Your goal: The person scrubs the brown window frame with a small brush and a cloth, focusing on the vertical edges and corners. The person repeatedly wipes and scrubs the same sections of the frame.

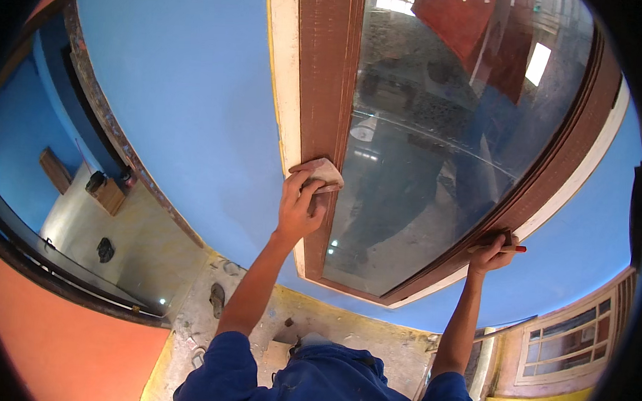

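Observation:
My left hand (298, 207) presses a folded, pale brownish sheet (325, 175), which looks like sandpaper, flat against the left stile of a brown wooden window frame (325, 93). Part of the sheet is under my fingers. On the frame's right side, low down, my right hand (489, 256) grips a thin wooden-handled tool (521, 249) with a red end; its exact kind cannot be told. A small dark brown piece (507, 235) shows at those fingers, partly hidden. Between my hands lies the glass pane (401, 204), full of reflections.
White trim (288, 91) borders the frame on the blue wall (186, 87). At left, a doorway opens onto a floor with a wooden box (106, 195) and a dark object (105, 250). A sandal (217, 300) lies below. A multi-pane window (567, 337) is at lower right.

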{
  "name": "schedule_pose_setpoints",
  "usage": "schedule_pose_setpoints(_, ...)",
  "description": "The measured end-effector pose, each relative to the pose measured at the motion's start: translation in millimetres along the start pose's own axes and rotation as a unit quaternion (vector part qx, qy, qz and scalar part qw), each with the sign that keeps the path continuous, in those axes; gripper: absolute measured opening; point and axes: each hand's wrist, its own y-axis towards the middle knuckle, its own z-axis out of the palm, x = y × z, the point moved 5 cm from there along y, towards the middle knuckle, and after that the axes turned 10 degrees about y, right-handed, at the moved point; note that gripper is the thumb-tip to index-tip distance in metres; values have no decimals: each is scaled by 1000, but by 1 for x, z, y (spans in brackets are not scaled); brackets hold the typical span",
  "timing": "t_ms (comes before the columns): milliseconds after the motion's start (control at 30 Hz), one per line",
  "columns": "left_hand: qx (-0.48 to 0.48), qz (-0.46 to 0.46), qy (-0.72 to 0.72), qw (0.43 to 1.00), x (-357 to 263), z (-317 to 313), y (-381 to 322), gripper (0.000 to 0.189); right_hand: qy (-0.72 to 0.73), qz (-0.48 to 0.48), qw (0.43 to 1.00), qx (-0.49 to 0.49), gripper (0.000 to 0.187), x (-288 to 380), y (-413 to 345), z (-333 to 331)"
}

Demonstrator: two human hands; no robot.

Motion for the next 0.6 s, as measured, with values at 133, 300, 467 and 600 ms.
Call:
schedule_pose_setpoints(133, 48, 88, 47, 994, 22, -8, -5, 35, 9, 1, 1000, -9, 21, 0, -1, 1)
schedule_pose_setpoints(300, 55, 150, 20, 987, 33, -14, 13, 24, 37, -4, 999, -8, 21, 4, 1, 4)
schedule_pose_setpoints(467, -103, -6, 27, 994, 19, -22, 34, 18, 28, -32, 999, 23, 23, -1, 1, -1)
schedule_pose_setpoints(600, -145, -89, 6, 985, -7, -14, 55, 17, 44, 6, 999, 3, 24, 1, -2, 1)
